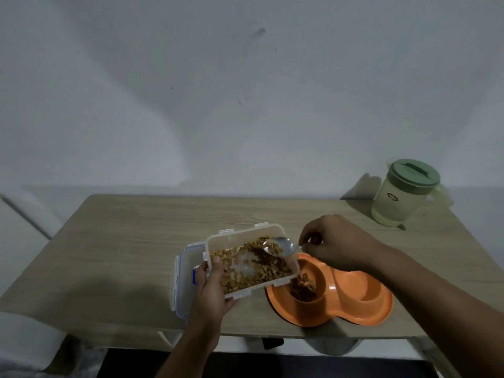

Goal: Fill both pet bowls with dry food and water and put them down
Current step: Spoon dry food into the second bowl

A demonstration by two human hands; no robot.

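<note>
Left fingers [215, 271] grip tilted kibble tub [252, 261] — right fingers [313, 238] pinch spoon [281, 246] over orange bowl [354, 304]

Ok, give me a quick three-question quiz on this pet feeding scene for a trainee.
1. True or false: the right well of the orange double bowl already holds dry food.
2. What does the right hand hold? A) spoon B) jug C) lid
3. Name the thing standing at the table's far right corner.

Key:
1. False; the kibble lies in the left well only, the right is empty.
2. A, the spoon, over the clear container that the left hand holds tilted.
3. The green-lidded jug.
</note>
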